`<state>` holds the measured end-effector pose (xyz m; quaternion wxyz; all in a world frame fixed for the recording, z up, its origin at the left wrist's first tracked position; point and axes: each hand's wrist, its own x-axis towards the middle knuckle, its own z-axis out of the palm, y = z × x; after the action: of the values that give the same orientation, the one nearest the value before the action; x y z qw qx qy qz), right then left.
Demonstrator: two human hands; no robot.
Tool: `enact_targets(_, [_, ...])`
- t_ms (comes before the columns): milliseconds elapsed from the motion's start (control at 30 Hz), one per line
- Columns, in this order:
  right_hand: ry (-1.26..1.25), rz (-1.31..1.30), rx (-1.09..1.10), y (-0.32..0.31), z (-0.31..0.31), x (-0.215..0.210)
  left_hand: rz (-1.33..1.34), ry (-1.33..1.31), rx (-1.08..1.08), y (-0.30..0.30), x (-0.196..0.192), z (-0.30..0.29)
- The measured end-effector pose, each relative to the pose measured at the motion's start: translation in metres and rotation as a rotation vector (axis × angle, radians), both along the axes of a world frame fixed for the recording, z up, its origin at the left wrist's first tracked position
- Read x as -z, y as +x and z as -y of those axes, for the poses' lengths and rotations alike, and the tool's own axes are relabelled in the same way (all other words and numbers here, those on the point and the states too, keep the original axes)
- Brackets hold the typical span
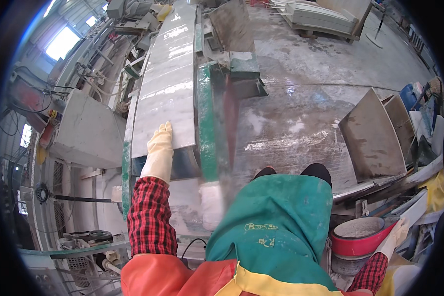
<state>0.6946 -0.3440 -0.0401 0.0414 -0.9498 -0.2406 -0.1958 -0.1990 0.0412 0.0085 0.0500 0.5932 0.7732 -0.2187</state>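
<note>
My left hand [160,145], in a cream rubber glove below a red-and-black checked sleeve, lies with its fingers stretched out on the near end of a wet, pale stone slab [164,108]. The slab rests on a long machine bed with green side rails [208,128]. Far to my right, my right hand [395,237], gloved the same way, is beside a red bucket [350,245] and close to a pale, flat strip [413,208]. Whether its fingers grip the strip or only touch it is not plain. Inside the bucket sits a round tub of greyish stuff [358,228].
Stone offcuts [372,138] lean upright at the right, above a heap of scraps. A large pale block [89,130] stands left of the bed. Stacked slabs [320,17] lie far off on the wet floor [291,113]. A green apron [276,217] covers my legs.
</note>
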Motion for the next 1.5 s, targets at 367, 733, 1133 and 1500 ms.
enact_targets(367, [0.025, 0.086, -0.055, 0.046, 0.015, 0.03, 0.062, 0.024, 0.001, 0.01, -0.012, -0.003])
enact_targets(733, [-0.036, -0.058, 0.071, -0.001, -0.028, -0.011, 0.015, 0.022, 0.019, 0.003, -0.016, 0.002])
enact_targets(1133, [0.097, -0.128, -0.131, 0.014, -0.004, 0.008, 0.048, 0.046, 0.016, 0.001, -0.004, -0.008])
enact_targets(1500, [0.068, -0.108, -0.099, 0.006, -0.002, 0.011, 0.031, 0.046, -0.006, 0.01, -0.011, -0.009])
